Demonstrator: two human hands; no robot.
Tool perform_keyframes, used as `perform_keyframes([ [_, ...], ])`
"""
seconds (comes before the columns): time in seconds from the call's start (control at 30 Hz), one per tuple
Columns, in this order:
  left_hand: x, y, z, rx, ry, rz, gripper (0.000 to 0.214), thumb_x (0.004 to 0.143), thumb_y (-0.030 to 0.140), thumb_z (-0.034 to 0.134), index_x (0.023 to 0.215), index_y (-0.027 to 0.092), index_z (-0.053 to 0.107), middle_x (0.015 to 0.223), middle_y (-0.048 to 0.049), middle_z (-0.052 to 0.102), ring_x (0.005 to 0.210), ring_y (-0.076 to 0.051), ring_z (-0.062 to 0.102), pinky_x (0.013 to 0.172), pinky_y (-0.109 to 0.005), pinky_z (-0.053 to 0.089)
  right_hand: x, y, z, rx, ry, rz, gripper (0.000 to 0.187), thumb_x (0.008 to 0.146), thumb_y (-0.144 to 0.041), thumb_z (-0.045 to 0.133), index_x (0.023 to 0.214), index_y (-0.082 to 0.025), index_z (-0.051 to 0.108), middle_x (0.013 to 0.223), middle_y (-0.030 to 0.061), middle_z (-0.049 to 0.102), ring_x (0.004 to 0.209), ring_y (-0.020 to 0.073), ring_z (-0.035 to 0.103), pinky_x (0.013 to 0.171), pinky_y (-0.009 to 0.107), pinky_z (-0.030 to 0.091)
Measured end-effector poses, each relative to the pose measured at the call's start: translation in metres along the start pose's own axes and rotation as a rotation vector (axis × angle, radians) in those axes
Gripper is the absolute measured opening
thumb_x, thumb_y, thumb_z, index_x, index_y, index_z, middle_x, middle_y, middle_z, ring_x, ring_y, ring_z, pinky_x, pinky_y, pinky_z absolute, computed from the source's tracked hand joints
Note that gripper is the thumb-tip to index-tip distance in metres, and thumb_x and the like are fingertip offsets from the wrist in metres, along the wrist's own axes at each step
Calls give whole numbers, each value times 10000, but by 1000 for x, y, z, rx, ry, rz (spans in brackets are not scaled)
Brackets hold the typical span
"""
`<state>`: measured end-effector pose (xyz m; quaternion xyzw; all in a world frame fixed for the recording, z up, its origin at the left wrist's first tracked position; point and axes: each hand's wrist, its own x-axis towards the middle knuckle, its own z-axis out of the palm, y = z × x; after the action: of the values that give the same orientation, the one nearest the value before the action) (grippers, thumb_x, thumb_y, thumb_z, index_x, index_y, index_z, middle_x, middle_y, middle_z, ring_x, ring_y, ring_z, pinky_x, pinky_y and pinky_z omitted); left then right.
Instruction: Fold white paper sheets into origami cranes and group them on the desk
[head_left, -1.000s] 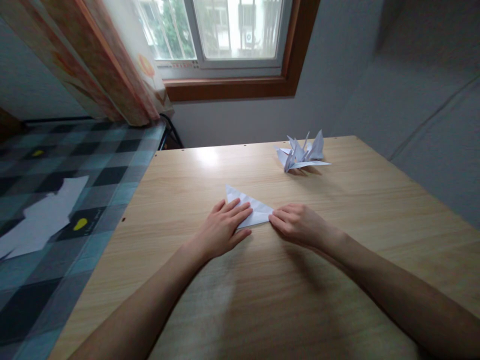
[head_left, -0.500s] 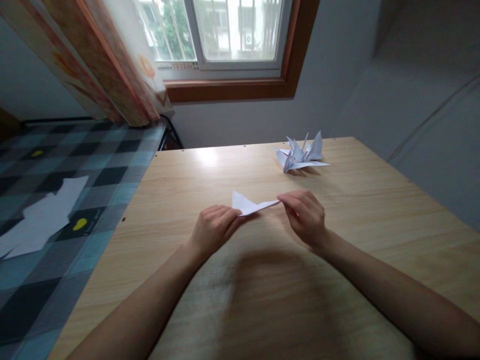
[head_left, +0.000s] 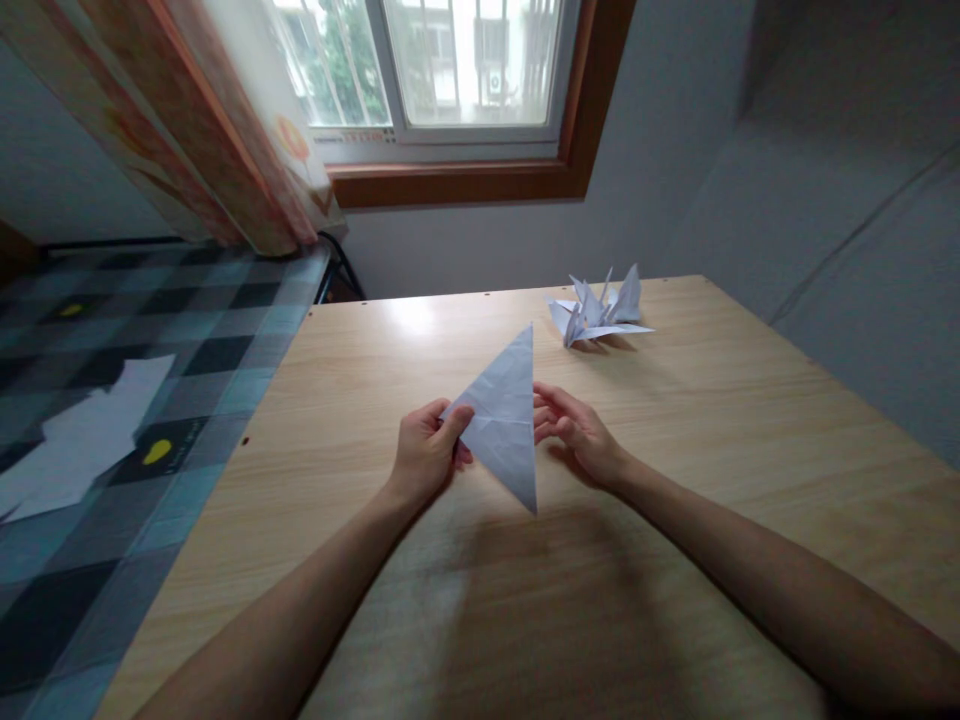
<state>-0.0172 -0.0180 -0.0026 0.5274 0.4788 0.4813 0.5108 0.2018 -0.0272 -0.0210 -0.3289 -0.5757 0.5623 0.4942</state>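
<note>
A white sheet of paper folded into a triangle is held up above the wooden table, its long edge upright on the right and faint creases across it. My left hand pinches its left corner, thumb on the near face. Close to the long edge, my right hand has its fingers apart and partly curled. Its fingertips reach behind that edge, and I cannot tell whether they touch the paper.
Folded white paper cranes stand near the table's back edge. On the left, loose white paper pieces lie on a checked cloth. A curtain hangs by the window behind the table.
The paper was flatter and held at both ends; now it is turned to show a full triangle. My right hand has let go of its end and opened, moving slightly left.
</note>
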Motion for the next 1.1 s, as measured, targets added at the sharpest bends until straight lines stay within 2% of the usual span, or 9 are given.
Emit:
perform_keyframes([
  [0.1, -3, 2, 2, 71, -8, 17, 364, 780, 465, 665, 592, 182, 534, 391, 38, 525, 319, -89, 465, 336, -177, 338, 3, -2, 12, 139, -34, 107, 646, 647, -584, 826, 1151, -227, 638, 970, 49, 715, 740, 165, 659, 674, 287, 525],
  [0.33, 0, 4, -2, 165, 77, 59, 332, 791, 421, 636, 576, 177, 571, 413, 30, 552, 337, -87, 479, 353, -176, 344, 25, 6, 33, 239, 142, 213, 353, 592, -355, 880, 855, -170, 735, 805, 39, 759, 752, 207, 702, 798, 376, 550],
  [0.47, 5, 1, -8, 135, 101, 57, 333, 771, 412, 646, 553, 178, 555, 434, 29, 563, 360, -85, 488, 389, -182, 380, 27, 9, 31, 201, 179, 220, 328, 597, -384, 863, 801, -159, 741, 752, 41, 752, 680, 193, 685, 675, 333, 546],
  [0.67, 10, -3, -13, 190, 97, 90, 365, 812, 405, 640, 549, 171, 545, 450, 22, 552, 392, -85, 478, 421, -194, 385, 22, 7, 24, 26, 187, 216, 314, 648, -431, 804, 674, -155, 655, 558, -5, 639, 444, 117, 539, 420, 238, 404],
  [0.77, 9, 0, -13, 275, 226, 211, 262, 842, 397, 630, 726, 163, 609, 626, 1, 637, 518, -110, 574, 499, -210, 456, 22, 5, 24, -35, 244, 168, 320, 676, -422, 770, 603, -179, 576, 509, -31, 567, 428, 109, 500, 416, 236, 379],
  [0.87, 2, 3, -10, 439, 293, 425, 259, 846, 374, 645, 1009, 175, 615, 1004, -69, 691, 847, -179, 673, 672, -275, 545, 22, 4, 27, -166, 382, 89, 298, 720, -388, 714, 591, -196, 526, 518, -43, 525, 466, 106, 471, 441, 233, 364],
  [0.97, -8, 1, -4, 569, 39, 599, 443, 893, 409, 599, 1278, 202, 528, 1360, -138, 568, 1281, -276, 530, 992, -432, 502, 20, 2, 33, -294, 462, 43, 194, 771, -350, 654, 691, -189, 581, 628, -17, 580, 575, 135, 519, 519, 247, 425],
  [1.03, -13, -3, 0, 604, -175, 595, 671, 890, 473, 601, 1458, 203, 367, 1533, -177, 392, 1431, -323, 361, 1139, -516, 364, 17, 0, 39, -334, 442, -8, 143, 785, -327, 641, 773, -187, 612, 737, 7, 609, 689, 161, 563, 599, 267, 480],
  [1.1, -15, -9, 2, 608, -275, 546, 884, 851, 531, 642, 1543, 200, 202, 1608, -194, 237, 1487, -362, 232, 1190, -564, 259, 15, -1, 45, -329, 382, -73, 136, 782, -321, 655, 782, -194, 606, 850, 25, 604, 778, 170, 574, 640, 271, 506],
])
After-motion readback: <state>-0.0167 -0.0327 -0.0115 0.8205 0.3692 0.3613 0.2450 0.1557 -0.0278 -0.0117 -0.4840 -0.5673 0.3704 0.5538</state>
